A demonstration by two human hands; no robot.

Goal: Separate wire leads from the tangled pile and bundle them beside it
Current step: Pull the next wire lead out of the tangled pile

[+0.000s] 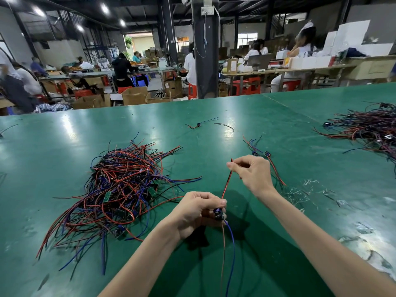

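A tangled pile of red, black and blue wire leads (120, 189) with small green boards lies on the green table (267, 254), left of centre. My left hand (197, 213) grips one lead at its small dark module (219, 213); a blue wire (232, 249) and a thin red one hang down from it. My right hand (251, 172) pinches the upper end of that lead's red-and-black pair (226, 183), stretched taut between both hands. A few separated leads (264, 155) lie just behind my right hand.
A second large heap of leads (372, 127) lies at the far right. Stray leads (199, 125) rest mid-table, farther back. Scraps of clear plastic (300, 194) litter the right side. Beyond the table's far edge, people sit at workbenches among cardboard boxes.
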